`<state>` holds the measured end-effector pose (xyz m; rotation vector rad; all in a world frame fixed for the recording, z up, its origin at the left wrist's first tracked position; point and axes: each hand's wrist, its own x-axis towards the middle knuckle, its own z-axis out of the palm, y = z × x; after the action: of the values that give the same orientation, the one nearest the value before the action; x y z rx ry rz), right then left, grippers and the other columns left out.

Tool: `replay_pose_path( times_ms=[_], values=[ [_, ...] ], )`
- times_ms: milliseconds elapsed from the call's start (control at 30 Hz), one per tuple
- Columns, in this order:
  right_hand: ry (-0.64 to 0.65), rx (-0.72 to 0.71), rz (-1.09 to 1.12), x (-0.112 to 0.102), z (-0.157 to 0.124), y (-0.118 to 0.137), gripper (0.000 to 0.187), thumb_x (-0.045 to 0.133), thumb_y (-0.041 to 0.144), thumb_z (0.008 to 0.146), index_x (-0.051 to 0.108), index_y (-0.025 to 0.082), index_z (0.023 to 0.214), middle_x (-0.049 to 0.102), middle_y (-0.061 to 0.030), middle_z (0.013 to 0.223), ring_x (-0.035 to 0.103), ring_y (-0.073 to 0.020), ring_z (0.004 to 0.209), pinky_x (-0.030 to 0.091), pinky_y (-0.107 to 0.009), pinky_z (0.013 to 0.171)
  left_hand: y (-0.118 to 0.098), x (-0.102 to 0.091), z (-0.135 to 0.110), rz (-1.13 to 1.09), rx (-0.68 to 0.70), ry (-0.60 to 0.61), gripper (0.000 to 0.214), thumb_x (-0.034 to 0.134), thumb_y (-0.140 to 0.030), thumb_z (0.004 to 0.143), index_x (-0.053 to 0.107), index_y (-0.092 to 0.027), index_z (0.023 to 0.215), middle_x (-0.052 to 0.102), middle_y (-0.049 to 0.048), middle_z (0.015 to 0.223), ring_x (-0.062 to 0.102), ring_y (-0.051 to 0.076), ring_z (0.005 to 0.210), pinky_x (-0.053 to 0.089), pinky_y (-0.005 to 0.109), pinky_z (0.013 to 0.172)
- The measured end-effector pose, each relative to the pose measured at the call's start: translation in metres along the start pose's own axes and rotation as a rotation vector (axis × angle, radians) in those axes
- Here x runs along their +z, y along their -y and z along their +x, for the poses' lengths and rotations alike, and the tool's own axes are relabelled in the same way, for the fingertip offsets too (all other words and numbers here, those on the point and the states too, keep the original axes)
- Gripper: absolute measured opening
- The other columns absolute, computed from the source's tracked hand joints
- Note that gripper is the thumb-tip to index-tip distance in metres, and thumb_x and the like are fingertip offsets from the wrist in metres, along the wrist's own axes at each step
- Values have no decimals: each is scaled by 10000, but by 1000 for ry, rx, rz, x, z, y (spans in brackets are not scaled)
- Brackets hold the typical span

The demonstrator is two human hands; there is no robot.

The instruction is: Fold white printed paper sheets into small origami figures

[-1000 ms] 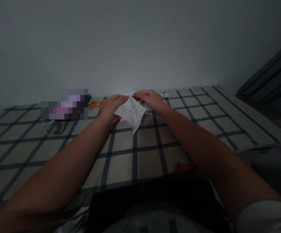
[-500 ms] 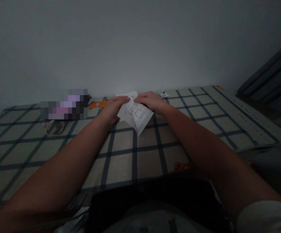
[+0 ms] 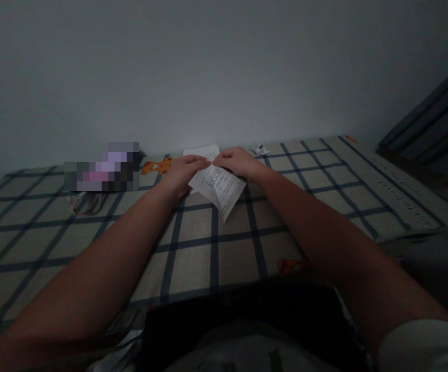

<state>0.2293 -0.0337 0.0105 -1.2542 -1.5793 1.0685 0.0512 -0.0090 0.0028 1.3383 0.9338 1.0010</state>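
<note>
A printed sheet of paper, creased down its middle with one corner pointing toward me, is held between my two hands. My left hand pinches its far left part, thumb and fingers closed. My right hand grips the far right part close by, the fingertips of both hands almost meeting at the top. Another white paper lies flat behind my hands, partly covered by them. Beyond my right hand sits a small folded paper piece with pointed tips.
A checked cloth with printed bears covers the surface, which reaches back to a grey wall. At the left is a blurred-out object with a looped cord. Dark folded fabric hangs at the right.
The near corner of the sheet has shifted slightly down and to the right. My fingertips have come closer together at its top edge.
</note>
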Motion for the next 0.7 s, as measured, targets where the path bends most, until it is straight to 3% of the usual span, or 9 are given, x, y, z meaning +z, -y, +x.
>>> replay_pose_path(
  times_ms=[300, 533, 700],
  values=[
    [4, -14, -16, 4, -2, 4, 78, 589, 169, 811, 618, 138, 745, 499, 31, 598, 412, -75, 525, 289, -222, 486, 7, -3, 4, 19, 7, -21, 167, 793, -252, 593, 706, -163, 704, 656, 35, 608, 557, 143, 477, 395, 259, 459],
    [49, -13, 80, 3, -1, 2, 120, 571, 186, 826, 581, 148, 712, 479, 31, 582, 411, -74, 501, 283, -222, 468, -7, 2, -4, -20, 14, -58, 105, 735, -223, 614, 658, -159, 648, 619, 9, 574, 537, 129, 462, 374, 249, 441],
    [110, -43, 106, 0, 1, -4, 161, 564, 198, 838, 562, 160, 682, 498, 21, 577, 427, -81, 494, 302, -226, 464, -4, -14, 8, -94, 45, -68, 160, 748, -241, 607, 634, -152, 676, 623, 9, 611, 563, 143, 498, 406, 263, 460]
  ],
)
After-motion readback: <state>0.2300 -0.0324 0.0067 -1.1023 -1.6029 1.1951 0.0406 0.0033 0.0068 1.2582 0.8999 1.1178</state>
